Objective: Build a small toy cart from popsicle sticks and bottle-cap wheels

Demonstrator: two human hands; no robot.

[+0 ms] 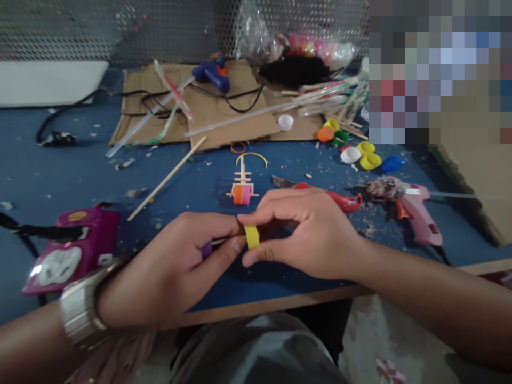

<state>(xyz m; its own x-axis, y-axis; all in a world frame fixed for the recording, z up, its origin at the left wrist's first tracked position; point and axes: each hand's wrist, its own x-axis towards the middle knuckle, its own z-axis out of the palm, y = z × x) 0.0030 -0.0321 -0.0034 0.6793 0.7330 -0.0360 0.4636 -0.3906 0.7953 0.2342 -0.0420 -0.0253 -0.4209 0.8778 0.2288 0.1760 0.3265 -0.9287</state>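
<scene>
Between the thumb and fingers of my right hand (316, 232) is a yellow bottle cap (252, 236), held on edge. My left hand (188, 261) is closed just beside it, its thumb and forefinger tips meeting at the cap's left side. A purple cap (206, 249) and part of a thin stick show inside the left hand; the rest is hidden by the fingers. Beyond both hands a small stick frame with an orange and pink cap wheel (242, 194) stands on the table. A red utility knife (336, 198) lies behind my right hand, its blade pointing left.
At right lies a pink glue gun (416, 208); a blue glue gun (212, 76) rests on cardboard (240, 125) at the back. Loose caps (370, 160) sit at back right. A wooden stick (168, 177) lies left of centre, near a purple power strip (76, 245) with cables.
</scene>
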